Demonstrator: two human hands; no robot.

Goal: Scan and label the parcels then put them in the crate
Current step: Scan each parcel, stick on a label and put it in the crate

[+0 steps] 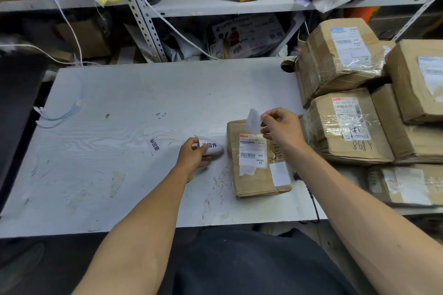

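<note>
A flat brown cardboard parcel (256,182) lies on the white table (124,127), carrying a printed shipping label and a blank white sticker near its lower right corner. Just left of the parcel, my left hand (195,157) grips a white roll of stickers (212,147) printed with black characters. My right hand (281,127) hovers over the parcel's far end. It pinches a small blank white slip (254,121) between thumb and fingers, held in the air.
Several taped cardboard parcels (345,124) are stacked at the table's right side. Metal shelving (215,3) packed with boxes and bags stands behind the table. A black cable (314,203) hangs over the front edge. One printed sticker (154,147) is stuck to the tabletop.
</note>
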